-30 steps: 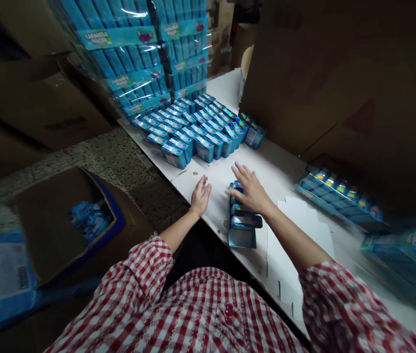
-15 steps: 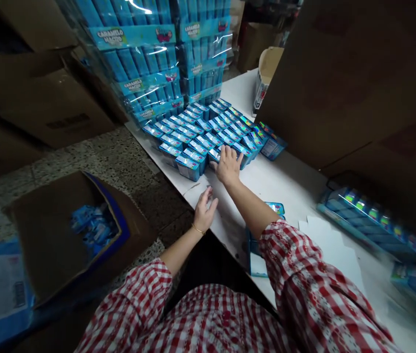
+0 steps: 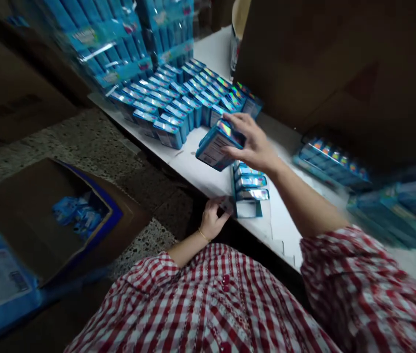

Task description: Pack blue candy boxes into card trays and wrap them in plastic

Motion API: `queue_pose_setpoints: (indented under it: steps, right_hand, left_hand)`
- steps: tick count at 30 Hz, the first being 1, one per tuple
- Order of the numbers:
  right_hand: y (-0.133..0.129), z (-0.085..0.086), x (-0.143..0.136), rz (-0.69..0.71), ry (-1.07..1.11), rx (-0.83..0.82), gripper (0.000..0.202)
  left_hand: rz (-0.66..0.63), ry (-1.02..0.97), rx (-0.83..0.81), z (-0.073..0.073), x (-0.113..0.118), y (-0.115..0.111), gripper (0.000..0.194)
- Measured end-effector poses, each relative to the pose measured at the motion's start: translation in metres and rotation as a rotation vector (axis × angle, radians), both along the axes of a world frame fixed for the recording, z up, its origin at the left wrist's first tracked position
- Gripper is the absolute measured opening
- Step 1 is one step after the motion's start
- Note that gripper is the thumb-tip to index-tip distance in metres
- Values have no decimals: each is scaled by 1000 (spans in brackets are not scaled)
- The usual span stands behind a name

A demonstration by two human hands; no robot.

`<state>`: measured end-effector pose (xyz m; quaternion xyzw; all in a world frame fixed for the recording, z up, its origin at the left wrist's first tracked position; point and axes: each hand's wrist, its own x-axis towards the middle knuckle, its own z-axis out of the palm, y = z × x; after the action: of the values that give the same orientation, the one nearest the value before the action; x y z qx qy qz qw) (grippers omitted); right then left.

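Observation:
My right hand (image 3: pixel 250 139) grips a small blue box (image 3: pixel 215 147) between thumb and fingers. It holds the box tilted above the table, with a printed label side towards me. Just below is a blue display tray (image 3: pixel 249 210) with several upright blue boxes in its far part and a bare white near end. At the table's edge, my left hand (image 3: pixel 215 218) has its thumb and fingers closed at the tray's left side. Beyond my hands stand rows of the same blue boxes (image 3: pixel 167 128) with shiny tops.
Film-wrapped stacks of blue packs (image 3: pixel 112 54) stand at the far end of the white table (image 3: pixel 196 164). A filled tray (image 3: pixel 330 159) is to the right, before a big cardboard box (image 3: pixel 321 63). On my left, an open carton (image 3: pixel 12 220) contains blue packets (image 3: pixel 79 213).
My right hand has lifted a box from the near row and brought it towards the tray. My left hand has moved to the tray's side. The view has shifted to the right and downward.

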<state>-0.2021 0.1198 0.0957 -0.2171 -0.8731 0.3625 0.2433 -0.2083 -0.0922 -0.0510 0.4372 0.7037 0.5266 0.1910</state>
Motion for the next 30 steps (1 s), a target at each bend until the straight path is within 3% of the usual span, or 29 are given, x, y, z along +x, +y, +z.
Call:
queue_pose_setpoints:
  steps: [2,4,6,8,13,16,22,26,30]
  right_hand:
    - [-21,22,65,-57,23,-40,68]
    - [-47,36,119,-26,-59,18,69]
    - [-69,34,155,83,-134,144,71]
    - [-81,19,174,193,-162,289,71]
    - [-78,-34,181,291,-116,614,71]
    - [-76,-49,180,300,-120,727,74]
    - [-81,-47,174,304,-204,730,68]
    - [-79,-38,172,335,-277,718,67]
    - [-80,-41,178,316,-290,701,67]
  left_hand:
    - [-19,12,9,-3,16,2,38]
    - [-35,36,15,-7,29,6,34]
    - [-38,41,22,-10,37,11,33]
    - [-17,12,44,-12,41,14,34]
    - [-25,-23,75,-13,42,11,35]
    - [-10,-24,65,-15,43,9,35]
    - [30,-66,63,-15,45,8,37]
    - [15,-55,59,-10,43,5,37]
    - [-19,-6,61,-6,42,1,36]
